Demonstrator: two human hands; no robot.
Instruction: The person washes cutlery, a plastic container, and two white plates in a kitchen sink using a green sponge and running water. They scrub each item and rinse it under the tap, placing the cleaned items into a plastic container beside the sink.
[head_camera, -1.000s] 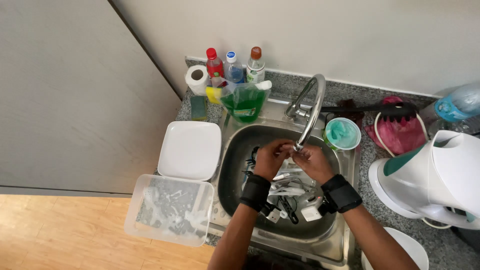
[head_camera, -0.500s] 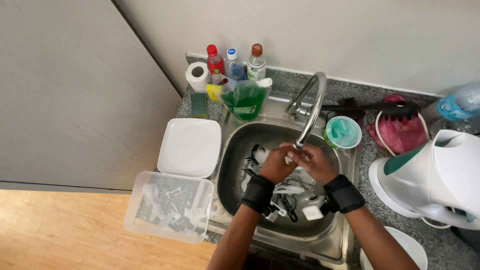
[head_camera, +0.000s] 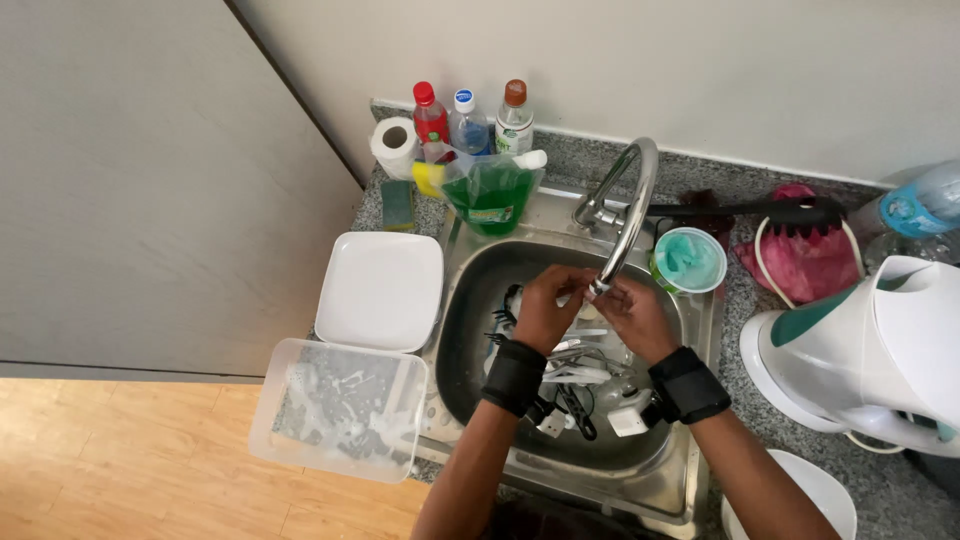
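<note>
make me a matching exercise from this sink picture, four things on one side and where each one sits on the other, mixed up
Things:
1. white square plate
2. clear plastic container
3. teal-filled round tub
4. paper roll

Places:
A. back corner of the counter, left of the bottles
B. right of the tap, on the sink's rim
C. left of the sink basin, beside the person's left hand
D. front left, overhanging the counter edge

Pairs: 1-C, 2-D, 3-B, 4-A

Both forearms are bare; each wrist wears a wide black band, left wristband (head_camera: 515, 377), right wristband (head_camera: 688, 385).
</note>
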